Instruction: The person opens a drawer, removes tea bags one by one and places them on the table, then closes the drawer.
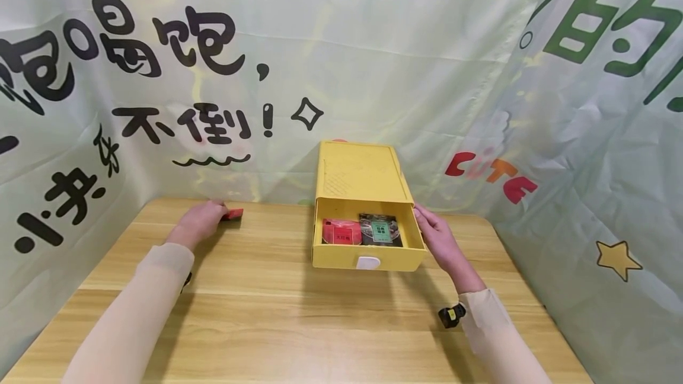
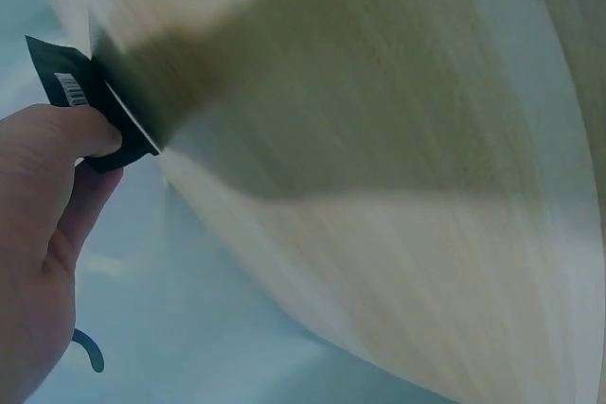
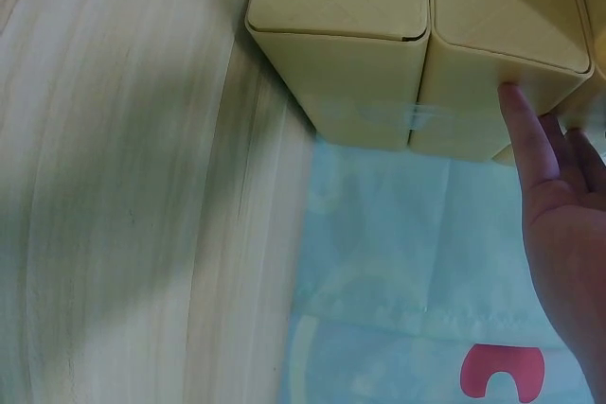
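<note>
My left hand (image 1: 200, 222) pinches a small red packet (image 1: 233, 214) just above the far left of the table. Its barcoded side (image 2: 71, 90) looks dark in the left wrist view, and my thumb presses on it. A yellow drawer unit (image 1: 363, 173) stands at the back, its top drawer (image 1: 341, 257) pulled out. Inside lie a red packet (image 1: 341, 232) and a dark packet with a green label (image 1: 381, 230). My right hand (image 1: 440, 237) touches the unit's right side with extended fingers; some fingertips are hidden behind it in the right wrist view.
The wooden table (image 1: 251, 313) ends at a printed cloth backdrop (image 1: 283, 170) behind and on both sides. A white tab handle (image 1: 368, 262) sits on the drawer front. More yellow sections (image 3: 346, 73) of the unit show in the right wrist view.
</note>
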A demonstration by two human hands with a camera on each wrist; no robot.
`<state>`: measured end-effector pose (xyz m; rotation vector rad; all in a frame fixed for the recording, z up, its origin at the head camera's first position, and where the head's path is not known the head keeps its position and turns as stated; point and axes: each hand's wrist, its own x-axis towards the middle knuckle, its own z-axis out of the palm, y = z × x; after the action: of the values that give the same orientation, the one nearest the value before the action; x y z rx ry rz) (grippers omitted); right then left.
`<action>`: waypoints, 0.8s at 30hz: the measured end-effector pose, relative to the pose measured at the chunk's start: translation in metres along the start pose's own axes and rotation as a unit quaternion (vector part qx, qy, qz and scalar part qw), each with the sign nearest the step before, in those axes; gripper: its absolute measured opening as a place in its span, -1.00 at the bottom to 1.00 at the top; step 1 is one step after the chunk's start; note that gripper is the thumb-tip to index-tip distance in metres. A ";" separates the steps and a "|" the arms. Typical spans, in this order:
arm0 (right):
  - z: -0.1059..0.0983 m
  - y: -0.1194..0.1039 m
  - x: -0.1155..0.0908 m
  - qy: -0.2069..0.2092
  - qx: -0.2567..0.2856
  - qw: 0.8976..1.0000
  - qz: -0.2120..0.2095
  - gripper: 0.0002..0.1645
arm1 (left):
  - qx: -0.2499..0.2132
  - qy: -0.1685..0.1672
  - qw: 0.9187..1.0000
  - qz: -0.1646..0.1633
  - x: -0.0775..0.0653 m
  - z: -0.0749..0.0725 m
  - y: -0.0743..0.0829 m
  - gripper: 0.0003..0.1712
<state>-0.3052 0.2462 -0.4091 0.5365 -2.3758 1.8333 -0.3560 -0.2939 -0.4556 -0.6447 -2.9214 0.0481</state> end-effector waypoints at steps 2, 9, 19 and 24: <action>0.000 0.000 0.000 0.000 -0.002 1.000 0.000 -0.42 | 0.000 -0.006 1.000 0.003 -0.001 0.001 0.001 -0.71; 0.000 -0.001 0.000 -0.003 -0.001 1.000 0.001 -0.41 | -0.022 -0.035 0.999 -0.014 -0.006 0.006 0.003 -0.57; 0.001 -0.002 0.000 0.003 0.001 1.000 0.004 -0.41 | -0.042 -0.062 0.997 -0.015 -0.010 0.007 0.003 -0.47; 0.001 0.000 0.000 0.007 -0.003 1.000 0.009 -0.39 | -0.057 -0.063 0.996 -0.021 -0.012 0.007 0.004 -0.48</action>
<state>-0.3048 0.2456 -0.4089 0.5020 -2.3849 1.8304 -0.3451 -0.2953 -0.4648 -0.6172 -3.0767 -0.0873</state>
